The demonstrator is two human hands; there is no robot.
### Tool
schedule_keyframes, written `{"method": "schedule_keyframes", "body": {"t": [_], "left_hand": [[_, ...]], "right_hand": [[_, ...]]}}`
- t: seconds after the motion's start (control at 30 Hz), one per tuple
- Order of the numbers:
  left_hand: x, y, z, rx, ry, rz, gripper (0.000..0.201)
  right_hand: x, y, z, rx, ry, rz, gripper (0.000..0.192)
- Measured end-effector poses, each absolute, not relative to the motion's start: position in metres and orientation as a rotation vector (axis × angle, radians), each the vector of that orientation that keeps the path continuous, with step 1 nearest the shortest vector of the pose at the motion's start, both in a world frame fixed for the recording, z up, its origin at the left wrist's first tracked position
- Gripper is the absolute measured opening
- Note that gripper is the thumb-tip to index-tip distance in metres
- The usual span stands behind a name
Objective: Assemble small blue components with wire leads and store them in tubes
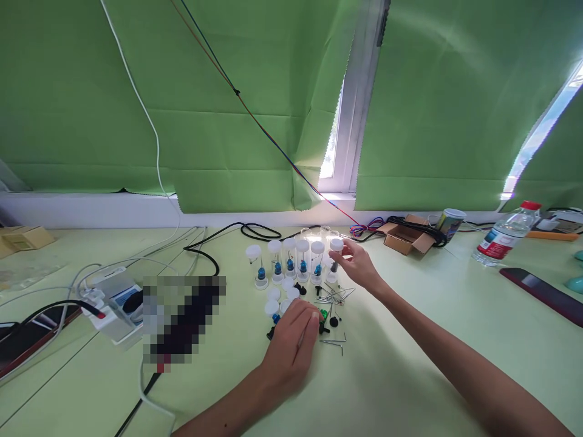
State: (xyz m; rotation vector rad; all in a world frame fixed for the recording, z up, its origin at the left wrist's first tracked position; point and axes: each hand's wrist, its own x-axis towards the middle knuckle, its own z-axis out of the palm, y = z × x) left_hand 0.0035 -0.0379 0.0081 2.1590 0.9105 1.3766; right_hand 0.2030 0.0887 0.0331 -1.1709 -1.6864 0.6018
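A row of small clear vials (289,260) with white caps and blue pieces inside stands on the pale green table (410,340). My right hand (359,262) reaches to the row's right end, its fingers closed around a white-capped vial (336,252). My left hand (296,340) rests nearer to me, fingers curled over loose white caps (279,297), small black and green parts (327,320) and thin metal pins (334,294). Whether the left fingers pinch a part is hidden.
A white device with cables (112,300) and a blurred patch lie at the left. A black cable (214,243) loops behind the vials. At the back right are an open cardboard box (403,238), a cup (450,223), a water bottle (505,233) and a dark phone (542,292).
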Motion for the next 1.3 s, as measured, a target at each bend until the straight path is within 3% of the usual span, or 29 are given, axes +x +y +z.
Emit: {"method": "schedule_keyframes", "body": {"t": [0.43, 0.77, 1.3], "left_hand": [[0.003, -0.043, 0.013, 2.511, 0.719, 1.264, 0.021], [0.004, -0.046, 0.015, 2.609, 0.652, 1.261, 0.023], [0.008, -0.034, 0.004, 2.686, 0.695, 1.273, 0.028]], "right_hand": [[0.197, 0.092, -0.002, -1.340, -1.737, 0.560, 0.029], [0.192, 0.081, -0.022, -1.404, -1.659, 0.398, 0.038], [0.194, 0.070, -0.028, -1.139, -1.511, 0.156, 0.028]]}}
